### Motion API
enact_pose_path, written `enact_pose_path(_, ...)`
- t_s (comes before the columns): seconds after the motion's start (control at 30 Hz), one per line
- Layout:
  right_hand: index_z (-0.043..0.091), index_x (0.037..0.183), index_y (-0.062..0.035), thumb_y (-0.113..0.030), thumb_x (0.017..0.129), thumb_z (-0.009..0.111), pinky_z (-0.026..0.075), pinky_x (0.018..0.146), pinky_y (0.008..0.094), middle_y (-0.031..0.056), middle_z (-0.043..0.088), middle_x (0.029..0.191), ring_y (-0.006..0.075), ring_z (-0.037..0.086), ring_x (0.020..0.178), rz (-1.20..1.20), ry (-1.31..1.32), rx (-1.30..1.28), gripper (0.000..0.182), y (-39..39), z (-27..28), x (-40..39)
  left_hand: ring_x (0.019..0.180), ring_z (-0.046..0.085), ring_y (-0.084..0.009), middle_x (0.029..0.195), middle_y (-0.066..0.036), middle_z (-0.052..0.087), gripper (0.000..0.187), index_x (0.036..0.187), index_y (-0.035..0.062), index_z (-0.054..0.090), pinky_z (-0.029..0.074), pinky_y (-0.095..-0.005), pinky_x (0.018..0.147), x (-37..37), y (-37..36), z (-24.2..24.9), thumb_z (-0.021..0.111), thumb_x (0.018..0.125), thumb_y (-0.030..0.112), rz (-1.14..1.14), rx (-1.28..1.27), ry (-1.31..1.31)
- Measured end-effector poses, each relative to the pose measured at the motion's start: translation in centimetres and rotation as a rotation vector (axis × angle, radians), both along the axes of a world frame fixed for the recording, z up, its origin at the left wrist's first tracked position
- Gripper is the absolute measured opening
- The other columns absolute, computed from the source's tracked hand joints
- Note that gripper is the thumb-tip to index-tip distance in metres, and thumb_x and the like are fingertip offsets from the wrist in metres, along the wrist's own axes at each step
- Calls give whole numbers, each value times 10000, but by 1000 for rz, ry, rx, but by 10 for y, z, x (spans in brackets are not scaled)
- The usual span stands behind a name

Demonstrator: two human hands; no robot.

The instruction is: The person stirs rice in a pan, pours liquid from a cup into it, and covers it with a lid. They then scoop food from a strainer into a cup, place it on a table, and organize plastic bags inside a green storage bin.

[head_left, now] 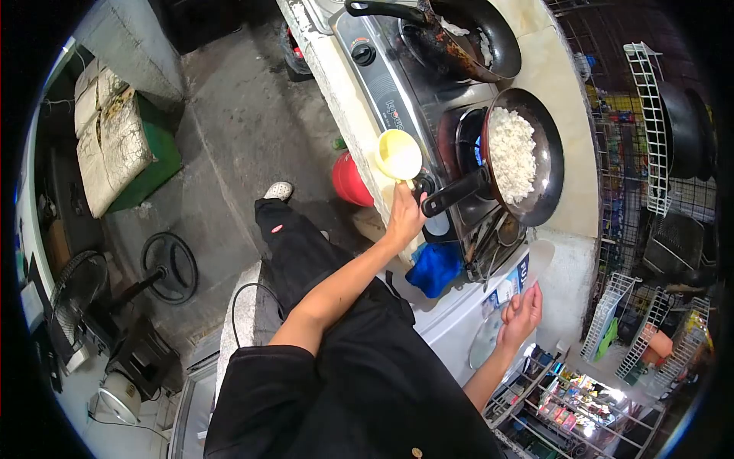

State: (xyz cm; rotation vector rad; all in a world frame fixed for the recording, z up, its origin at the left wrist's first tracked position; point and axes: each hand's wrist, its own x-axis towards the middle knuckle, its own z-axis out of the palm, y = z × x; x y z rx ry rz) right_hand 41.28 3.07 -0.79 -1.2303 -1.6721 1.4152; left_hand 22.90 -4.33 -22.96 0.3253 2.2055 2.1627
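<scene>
My left hand [405, 216] is closed on the handle of a yellow cup [398, 155], held over the stove's front edge beside the tip of the frying pan handle [456, 192]. White rice [511, 155] lies in the black frying pan [552, 144], which sits on a burner with a blue flame. My right hand [522, 315] is pinched on a translucent, round-ended piece [541, 258], whose exact kind I cannot make out. Just beside that hand is a clear plastic package with a blue and white label [508, 286].
A second dark pan [501, 42] stands on the other burner of the gas stove [386, 92]. A blue cloth [434, 270] hangs at the counter edge near utensils [489, 243]. Wire racks [646, 126] line the wall. A red bucket [351, 180] stands below the counter.
</scene>
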Motion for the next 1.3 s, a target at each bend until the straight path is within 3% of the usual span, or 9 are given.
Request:
enact_pose_path(0.27,492,1225,-87,-249,951,487,173,355,169,-22,387,608,14,241,415,-46,-42,29,318,5,-9,27,851,488,-318,958,-186,421,403,1056,-8,310,416,-394,778,4,4,0,596,772,17,38,53,-54)
enact_pose_path(0.5,501,1221,-95,-234,949,493,179,362,164,-26,383,606,14,247,427,-72,-55,29,305,-7,-3,32,740,513,-309,844,-187,479,306,966,-17,361,426,-392,680,-4,2,19,615,834,89,144,107,-127)
enact_pose_path(0.53,485,1220,-61,-209,942,503,188,369,170,-18,400,623,22,285,449,-68,-46,20,316,-8,-2,33,723,513,-292,841,-177,479,298,954,-12,358,430,-387,668,-5,2,19,612,838,92,133,119,-169)
enact_pose_path(0.57,470,1219,-27,-184,934,513,197,376,176,-9,417,640,29,323,471,-64,-39,12,328,-10,-1,34,723,513,-292,841,-177,479,298,954,-12,358,430,-387,668,-5,2,19,612,838,92,131,119,-167)
enact_pose_path(0.83,483,1211,-30,-173,936,507,196,378,169,-29,395,649,26,327,491,-66,-47,-16,310,-23,-4,29,672,527,-234,812,-128,500,328,947,-6,358,453,-350,625,-7,2,15,644,815,84,128,186,-230)
enact_pose_path(0.97,484,1211,-71,-231,941,508,191,378,166,-23,391,618,17,267,454,-63,-53,-3,315,-20,-9,31,669,529,-237,807,-128,506,342,949,-6,361,455,-352,625,-8,0,17,657,806,89,130,180,-193)
enact_pose_path(1.3,486,1233,-65,-236,944,502,193,373,164,-21,396,622,21,276,453,5,-82,27,336,-17,-6,21,664,519,-243,809,-128,506,354,948,-4,371,452,-365,623,-7,4,15,674,782,75,156,165,-274)
